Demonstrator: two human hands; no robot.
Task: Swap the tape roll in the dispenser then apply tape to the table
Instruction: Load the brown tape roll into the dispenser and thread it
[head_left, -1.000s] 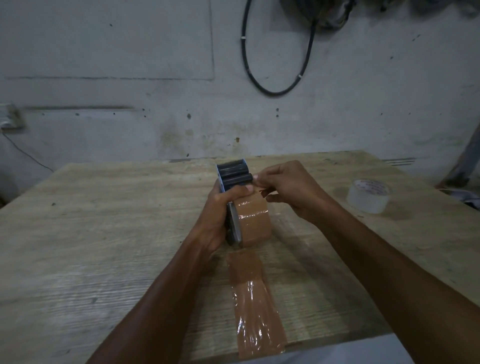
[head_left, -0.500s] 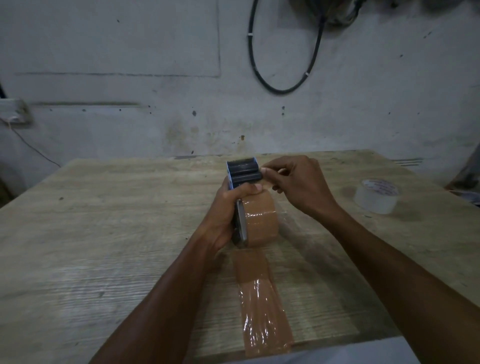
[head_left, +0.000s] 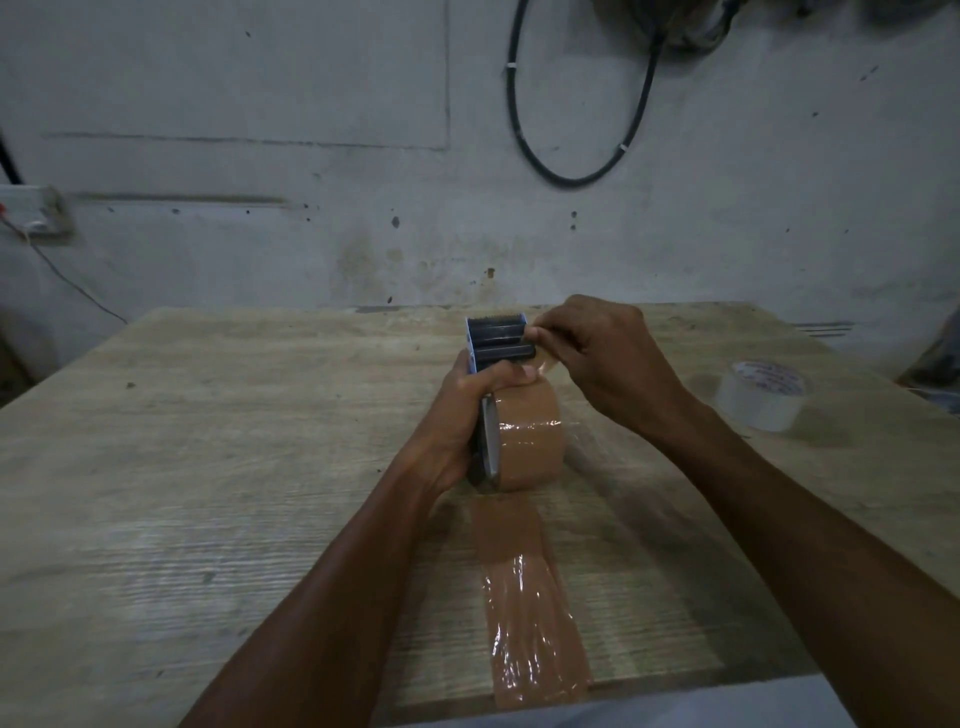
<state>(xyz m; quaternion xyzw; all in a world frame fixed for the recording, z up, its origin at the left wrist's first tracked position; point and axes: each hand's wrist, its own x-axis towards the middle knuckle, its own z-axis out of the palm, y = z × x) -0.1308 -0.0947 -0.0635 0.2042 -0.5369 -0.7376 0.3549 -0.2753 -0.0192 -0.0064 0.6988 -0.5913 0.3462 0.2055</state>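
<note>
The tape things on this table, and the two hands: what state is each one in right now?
Dispenser: held off the table, cutter end away from the person.
Brown tape roll: mounted in the dispenser.
Left hand: gripping the dispenser.
Right hand: pinching the loose tape end by the roller.
Brown tape strip: stuck on the table, wrinkled near the edge.
Clear tape roll: lying flat, untouched.

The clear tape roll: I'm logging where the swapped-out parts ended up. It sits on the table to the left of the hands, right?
Not quite. The clear tape roll does sit on the table, but to the right of the hands, past the right hand, as the head view shows.
</note>
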